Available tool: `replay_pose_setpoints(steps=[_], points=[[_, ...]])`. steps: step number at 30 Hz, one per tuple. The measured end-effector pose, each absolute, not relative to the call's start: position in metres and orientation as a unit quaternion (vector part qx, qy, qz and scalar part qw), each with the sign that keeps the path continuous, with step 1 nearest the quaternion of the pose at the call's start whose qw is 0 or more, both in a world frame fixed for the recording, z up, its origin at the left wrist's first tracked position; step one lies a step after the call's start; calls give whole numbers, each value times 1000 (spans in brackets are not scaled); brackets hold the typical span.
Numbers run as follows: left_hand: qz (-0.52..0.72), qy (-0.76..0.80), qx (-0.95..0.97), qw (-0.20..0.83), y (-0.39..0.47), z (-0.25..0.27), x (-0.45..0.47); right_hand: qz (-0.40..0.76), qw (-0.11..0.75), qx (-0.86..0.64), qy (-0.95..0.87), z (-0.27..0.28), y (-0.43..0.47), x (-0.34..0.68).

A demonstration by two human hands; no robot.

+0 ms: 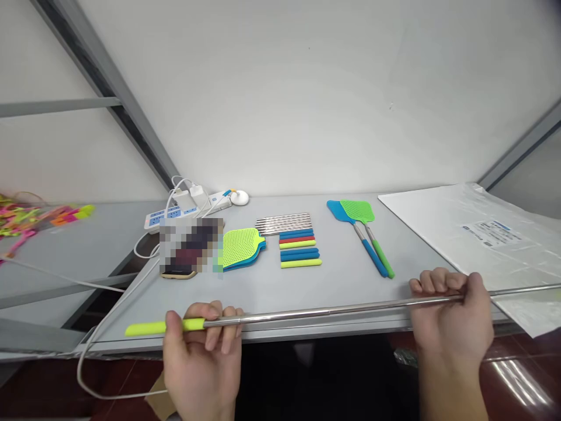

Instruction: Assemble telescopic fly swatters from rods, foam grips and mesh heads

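Note:
A long telescopic fly swatter [307,314] with a yellow grip and a drawn-out steel rod lies across both my hands, nearly level above the table's front edge. My left hand [202,356] is closed round it where the yellow grip meets the rod. Farther along, my right hand [451,321] wraps its fingers and thumb round the thin rod section. The rod's far end runs out of the picture at the right, so its head cannot be made out. Beyond my hands lie two finished fly swatters [366,234], one blue and one green, their heads overlapping.
On the grey table [245,289] are stacked swatter heads [240,245], coloured grips [300,254] and steel rods [284,223]. A phone [193,248], partly blurred, lies by a power strip [188,210] with white cables. A white plastic-wrapped package [442,228] covers the right side.

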State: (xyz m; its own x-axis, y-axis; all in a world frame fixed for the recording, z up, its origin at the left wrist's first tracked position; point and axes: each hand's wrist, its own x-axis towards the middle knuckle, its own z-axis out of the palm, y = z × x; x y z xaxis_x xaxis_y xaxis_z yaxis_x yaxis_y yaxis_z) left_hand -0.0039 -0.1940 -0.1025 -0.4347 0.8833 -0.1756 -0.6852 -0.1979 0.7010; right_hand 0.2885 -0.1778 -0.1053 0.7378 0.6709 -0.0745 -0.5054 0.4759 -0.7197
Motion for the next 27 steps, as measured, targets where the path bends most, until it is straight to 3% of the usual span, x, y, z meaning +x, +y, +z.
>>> replay_pose_setpoints(steps=[7, 14, 20, 27], points=[[841, 349, 90, 403, -185, -100, 20, 298, 891, -333, -82, -102, -169, 250], [825, 294, 95, 473, -192, -98, 82, 444, 815, -315, -198, -99, -187, 163], [801, 330, 102, 489, -181, -92, 43, 509, 749, -323, -275, -100, -191, 168], [827, 345, 70, 440, -176, -96, -8, 434, 837, -306, -131, -96, -171, 228]])
